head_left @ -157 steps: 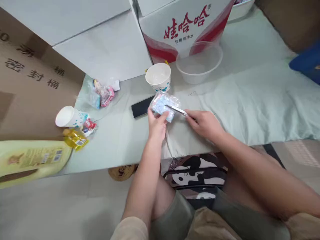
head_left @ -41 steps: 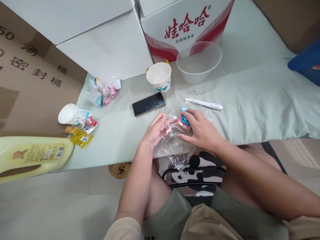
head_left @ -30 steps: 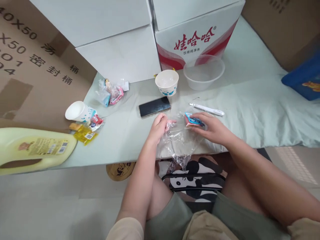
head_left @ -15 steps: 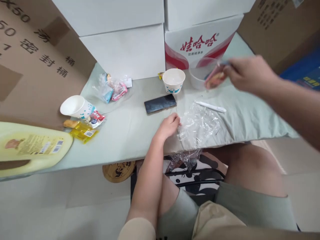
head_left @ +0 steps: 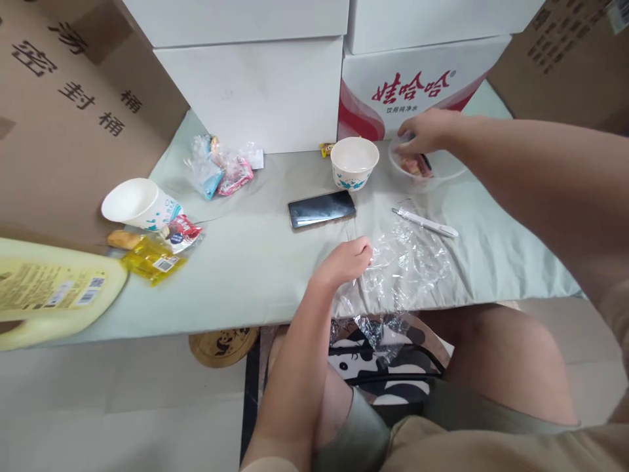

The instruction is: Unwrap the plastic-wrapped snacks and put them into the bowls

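Note:
My left hand [head_left: 350,259] is closed on the edge of a crumpled clear plastic bag [head_left: 407,259], which spreads over the cloth and hangs past the table edge. At the back right, my right hand [head_left: 430,131] reaches over the rim of a clear plastic bowl [head_left: 442,180]. Its fingers are parted and partly inside. Below them in the bowl lies a reddish wrapped snack packet [head_left: 415,165]. A white pen [head_left: 426,223] rests on the plastic bag. Left of the bowl stands a white paper bowl [head_left: 354,164], with a black smartphone [head_left: 322,210] in front of it.
White cartons [head_left: 250,98] line the back, beside a brown box [head_left: 88,151]. Wrapped snacks [head_left: 223,170] lie near them. A tipped paper bowl [head_left: 135,200], a yellow packet [head_left: 153,259] and a yellow jug [head_left: 59,288] are at the left. The table's front edge crosses above my knees.
My right hand has moved left and down to the clear bowl, and the snack packet it held is now in the bowl. My left hand stays by the plastic bag. The view has shifted slightly.

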Demonstrator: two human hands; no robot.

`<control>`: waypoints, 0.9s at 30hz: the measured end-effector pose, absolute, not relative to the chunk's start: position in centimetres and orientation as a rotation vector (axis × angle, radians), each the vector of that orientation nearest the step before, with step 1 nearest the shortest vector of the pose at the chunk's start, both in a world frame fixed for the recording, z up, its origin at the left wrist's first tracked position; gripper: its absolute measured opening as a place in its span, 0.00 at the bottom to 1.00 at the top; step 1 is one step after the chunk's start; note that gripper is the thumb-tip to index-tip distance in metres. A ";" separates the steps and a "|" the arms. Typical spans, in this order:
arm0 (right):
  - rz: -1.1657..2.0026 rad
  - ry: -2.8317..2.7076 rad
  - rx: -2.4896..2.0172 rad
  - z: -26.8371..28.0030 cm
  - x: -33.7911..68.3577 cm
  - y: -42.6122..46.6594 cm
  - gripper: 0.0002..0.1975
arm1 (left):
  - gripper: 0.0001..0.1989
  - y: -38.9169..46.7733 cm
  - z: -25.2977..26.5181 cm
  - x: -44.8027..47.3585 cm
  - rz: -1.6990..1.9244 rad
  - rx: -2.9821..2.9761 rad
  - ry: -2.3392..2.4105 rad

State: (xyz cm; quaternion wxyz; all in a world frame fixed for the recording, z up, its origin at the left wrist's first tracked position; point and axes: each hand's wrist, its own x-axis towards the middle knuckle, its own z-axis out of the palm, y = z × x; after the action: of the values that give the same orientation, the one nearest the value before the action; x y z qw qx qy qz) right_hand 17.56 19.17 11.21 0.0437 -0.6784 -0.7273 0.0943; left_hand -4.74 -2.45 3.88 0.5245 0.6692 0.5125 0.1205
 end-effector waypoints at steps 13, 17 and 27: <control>0.503 -2.085 -2.275 9.7 20.8 15.6 0.37 | 0.09 -2.7 3.8 -4.6 0.308 1.660 1.235; 0.426 -2.093 -2.367 9.6 19.2 15.0 0.13 | 0.10 -2.7 3.7 -4.5 0.297 1.688 1.245; 0.497 -2.187 -2.187 9.3 17.0 13.2 0.41 | 0.09 -2.7 3.2 -5.0 0.291 1.722 1.242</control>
State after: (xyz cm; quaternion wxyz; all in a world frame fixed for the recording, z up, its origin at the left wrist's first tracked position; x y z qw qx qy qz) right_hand 16.96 13.19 9.29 0.0045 -0.6982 -0.6981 0.1586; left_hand -4.96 -2.66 3.23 0.4786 0.7055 0.5089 0.1192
